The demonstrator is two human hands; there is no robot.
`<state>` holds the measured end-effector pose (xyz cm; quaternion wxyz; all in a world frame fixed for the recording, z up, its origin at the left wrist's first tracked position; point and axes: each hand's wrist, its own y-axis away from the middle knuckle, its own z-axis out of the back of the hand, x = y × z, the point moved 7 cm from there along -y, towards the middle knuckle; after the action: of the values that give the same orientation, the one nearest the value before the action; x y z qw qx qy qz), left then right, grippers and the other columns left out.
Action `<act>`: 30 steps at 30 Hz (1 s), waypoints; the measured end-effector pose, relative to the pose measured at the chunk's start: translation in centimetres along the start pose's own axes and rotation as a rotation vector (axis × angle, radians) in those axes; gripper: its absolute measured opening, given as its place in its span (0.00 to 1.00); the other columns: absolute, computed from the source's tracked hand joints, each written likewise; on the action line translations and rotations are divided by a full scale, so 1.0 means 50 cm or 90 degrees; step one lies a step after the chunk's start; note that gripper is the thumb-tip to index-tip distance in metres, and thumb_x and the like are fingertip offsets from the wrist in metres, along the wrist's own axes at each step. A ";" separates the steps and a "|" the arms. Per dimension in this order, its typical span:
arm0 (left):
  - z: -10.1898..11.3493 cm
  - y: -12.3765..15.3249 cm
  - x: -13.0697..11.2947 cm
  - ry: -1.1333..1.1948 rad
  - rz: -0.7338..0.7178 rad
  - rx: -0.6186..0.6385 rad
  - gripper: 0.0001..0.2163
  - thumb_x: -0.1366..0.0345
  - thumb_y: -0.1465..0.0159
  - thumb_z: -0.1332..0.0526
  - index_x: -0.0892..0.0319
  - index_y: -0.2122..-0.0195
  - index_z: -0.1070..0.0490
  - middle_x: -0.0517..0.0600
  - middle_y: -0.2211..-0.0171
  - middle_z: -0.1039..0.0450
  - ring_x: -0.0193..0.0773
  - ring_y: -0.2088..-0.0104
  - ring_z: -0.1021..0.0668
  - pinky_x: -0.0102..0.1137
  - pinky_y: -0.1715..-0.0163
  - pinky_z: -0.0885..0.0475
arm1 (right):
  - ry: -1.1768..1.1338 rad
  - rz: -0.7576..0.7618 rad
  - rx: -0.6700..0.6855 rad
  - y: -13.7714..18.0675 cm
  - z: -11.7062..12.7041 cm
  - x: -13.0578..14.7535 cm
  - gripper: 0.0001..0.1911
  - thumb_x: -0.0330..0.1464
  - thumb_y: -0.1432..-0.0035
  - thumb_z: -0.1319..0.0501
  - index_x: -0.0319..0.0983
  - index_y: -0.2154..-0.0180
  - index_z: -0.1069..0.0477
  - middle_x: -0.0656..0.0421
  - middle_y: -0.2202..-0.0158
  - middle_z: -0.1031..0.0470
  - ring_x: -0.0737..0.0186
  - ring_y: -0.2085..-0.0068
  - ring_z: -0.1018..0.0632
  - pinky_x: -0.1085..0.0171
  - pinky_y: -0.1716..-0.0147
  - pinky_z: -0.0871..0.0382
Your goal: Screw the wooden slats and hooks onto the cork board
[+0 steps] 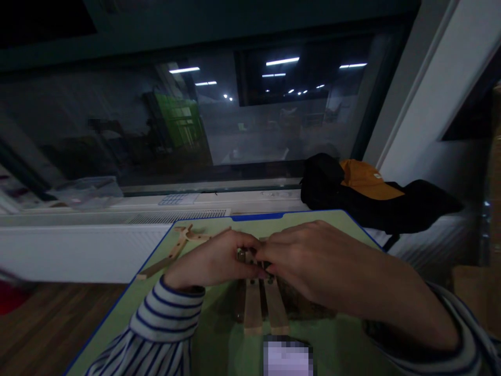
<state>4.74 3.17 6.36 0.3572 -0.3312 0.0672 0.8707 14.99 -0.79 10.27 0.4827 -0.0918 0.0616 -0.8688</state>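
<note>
My left hand [213,263] and my right hand [313,261] meet over the middle of a green board with a blue rim [336,216]. Both have their fingers pinched together at the top ends of two wooden slats [264,308] that lie side by side, pointing toward me. Small dark fittings show between the fingertips at the slats' ends; what exactly each hand grips there is hidden. A jointed wooden piece [182,243] of thin crossed sticks lies on the board to the left, beyond my left hand, untouched.
A black bag with an orange cap [364,180] on it lies at the back right, past the board. A white sill and radiator [117,235] run below a dark window. A clear plastic container [90,190] sits on the sill at left. Wooden floor lies at lower left.
</note>
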 end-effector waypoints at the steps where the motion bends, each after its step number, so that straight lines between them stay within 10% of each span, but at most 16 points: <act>1: -0.001 -0.002 0.001 0.017 0.003 0.027 0.07 0.64 0.42 0.35 0.57 0.63 0.23 0.44 0.67 0.21 0.38 0.64 0.21 0.29 0.63 0.28 | -0.003 -0.001 0.006 0.002 -0.005 -0.004 0.09 0.30 0.37 0.47 0.39 0.67 0.30 0.62 0.67 0.25 0.63 0.66 0.25 0.62 0.64 0.34; 10: 0.051 0.021 0.029 -0.008 0.082 -0.008 0.07 0.64 0.39 0.38 0.57 0.61 0.23 0.45 0.63 0.21 0.35 0.62 0.21 0.26 0.60 0.30 | -0.017 -0.016 0.008 0.015 -0.004 -0.026 0.07 0.30 0.38 0.45 0.46 0.60 0.31 0.68 0.61 0.24 0.66 0.64 0.24 0.64 0.65 0.37; 18: -0.019 0.004 0.011 0.037 0.033 0.122 0.07 0.64 0.41 0.36 0.57 0.61 0.25 0.44 0.66 0.22 0.35 0.66 0.22 0.25 0.67 0.32 | -0.028 0.002 -0.016 0.006 -0.016 -0.007 0.10 0.27 0.42 0.40 0.47 0.59 0.32 0.72 0.66 0.26 0.72 0.69 0.26 0.68 0.69 0.41; 30: -0.004 -0.003 0.051 -0.003 0.062 0.052 0.06 0.63 0.40 0.38 0.56 0.63 0.23 0.44 0.68 0.21 0.35 0.68 0.22 0.27 0.67 0.30 | 0.002 -0.021 -0.001 0.002 -0.012 -0.028 0.09 0.30 0.39 0.43 0.47 0.57 0.32 0.68 0.67 0.26 0.68 0.69 0.25 0.65 0.71 0.40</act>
<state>3.60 4.71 4.64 0.3279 -0.3106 0.1177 0.8844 15.66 0.35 9.55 0.4679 -0.0915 0.0614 -0.8769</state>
